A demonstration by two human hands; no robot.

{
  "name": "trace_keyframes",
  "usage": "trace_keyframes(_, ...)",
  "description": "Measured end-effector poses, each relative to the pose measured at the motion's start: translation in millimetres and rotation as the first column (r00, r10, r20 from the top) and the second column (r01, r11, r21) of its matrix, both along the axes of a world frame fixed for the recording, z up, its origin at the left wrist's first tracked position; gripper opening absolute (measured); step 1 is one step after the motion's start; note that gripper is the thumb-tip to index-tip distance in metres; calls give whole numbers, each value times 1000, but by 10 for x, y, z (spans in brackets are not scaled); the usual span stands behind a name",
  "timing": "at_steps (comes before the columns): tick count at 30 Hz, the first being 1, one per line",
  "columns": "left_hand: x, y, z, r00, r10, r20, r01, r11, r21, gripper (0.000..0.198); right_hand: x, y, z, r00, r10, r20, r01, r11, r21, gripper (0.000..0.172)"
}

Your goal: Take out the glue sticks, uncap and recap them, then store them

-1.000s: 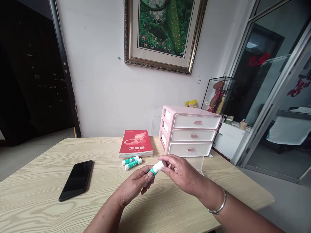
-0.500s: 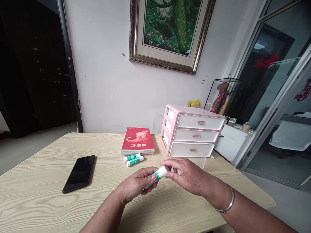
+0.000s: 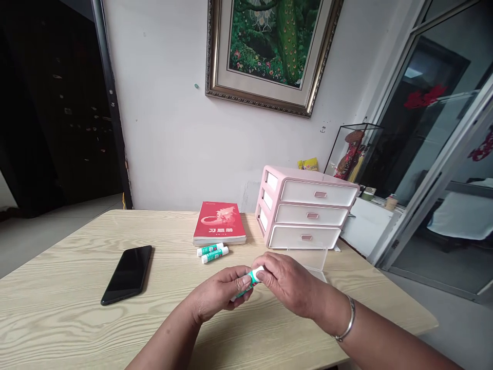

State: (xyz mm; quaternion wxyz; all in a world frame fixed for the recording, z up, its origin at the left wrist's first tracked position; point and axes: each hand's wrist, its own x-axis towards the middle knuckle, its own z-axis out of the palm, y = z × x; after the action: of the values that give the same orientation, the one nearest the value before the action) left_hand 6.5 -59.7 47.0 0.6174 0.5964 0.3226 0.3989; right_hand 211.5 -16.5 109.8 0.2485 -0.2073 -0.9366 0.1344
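Observation:
A green and white glue stick [image 3: 252,278] is held above the table, tilted up to the right. My left hand [image 3: 223,290] is closed around its green body. My right hand [image 3: 283,280] has its thumb and fingers pressed round the white cap end. Two more glue sticks [image 3: 214,255] lie side by side in front of a red book [image 3: 219,221]. Behind my right hand, a clear plastic case [image 3: 316,260] stands with its lid raised, partly hidden by the hand.
A black phone [image 3: 127,275] lies at the left on the wooden table [image 3: 69,318]. At the back right stands a pink and white drawer unit [image 3: 308,208], with a yellow packet [image 3: 308,164] showing behind it. The wall rises behind the table.
My right hand has moved slightly left and closed further over the white cap, covering more of it. More of the clear case shows behind it. My left hand has barely moved.

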Motion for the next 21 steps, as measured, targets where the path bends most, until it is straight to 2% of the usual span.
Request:
trace_keyframes(1,12,-1,5,1000,11,-5,-11,1000,29,39,-10,-12,-3,1000,-12,-5,12,1000,14,23)
trace_keyframes(3,54,2,2,991,114,-66,-102,981,166,37,-59,-21,-49,990,-125,-61,125,992,-7,23)
trace_keyframes(5,109,14,-23,939,304,-162,-229,902,367,34,-134,7,-138,952,-285,-113,273,956,-107,26)
trace_keyframes(8,179,34,-85,779,554,-295,-303,743,597,32,-256,99,-275,869,-476,-136,422,855,-301,33)
trace_keyframes(10,197,40,-117,691,628,-358,-288,693,661,33,-318,146,-312,823,-550,-146,444,781,-439,37)
trace_keyframes(11,195,40,-124,671,643,-370,-283,683,674,33,-338,154,-308,811,-568,-142,428,741,-518,37)
trace_keyframes(13,171,41,-121,690,634,-349,-307,693,652,33,-355,141,-271,820,-559,-124,342,652,-677,37)
trace_keyframes(15,131,52,-111,759,588,-278,-390,754,529,36,-340,109,-232,840,-528,-125,246,577,-779,41)
trace_keyframes(16,109,64,-108,793,566,-224,-442,789,427,40,-324,95,-228,843,-518,-145,211,567,-796,45)
trace_keyframes(18,68,101,-114,831,545,-108,-517,830,209,50,-284,84,-274,828,-524,-197,182,586,-790,51)
trace_keyframes(21,34,162,-128,819,573,18,-573,819,-15,55,-232,91,-479,801,-566,-193,208,567,-797,54)
